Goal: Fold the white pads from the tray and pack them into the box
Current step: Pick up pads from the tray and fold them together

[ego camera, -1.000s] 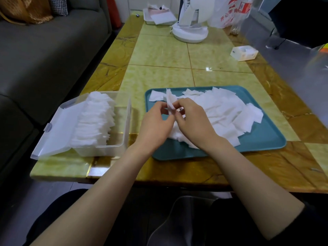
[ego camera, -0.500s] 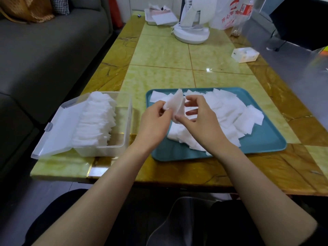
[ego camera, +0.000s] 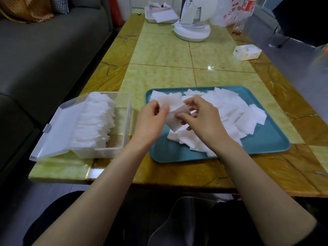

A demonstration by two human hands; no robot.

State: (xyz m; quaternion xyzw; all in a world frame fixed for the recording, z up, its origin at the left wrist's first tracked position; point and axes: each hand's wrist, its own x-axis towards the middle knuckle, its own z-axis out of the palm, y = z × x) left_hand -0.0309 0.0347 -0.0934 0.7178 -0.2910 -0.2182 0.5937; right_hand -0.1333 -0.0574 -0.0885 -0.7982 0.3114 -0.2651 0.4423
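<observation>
The left hand (ego camera: 150,119) and right hand (ego camera: 205,118) are bare, as are both forearms (ego camera: 99,192) up to the elbow. Dark trousers (ego camera: 58,206) cover the lap below the desk's (ego camera: 159,50) near edge.

Dim, soft indoor light; a small glare spot on the table (ego camera: 210,67); wide-angle bending at edges.

the white plastic bag (ego camera: 229,15) at the table's far end is showing red characters "开心"; the following ones are looking too blurred.
</observation>
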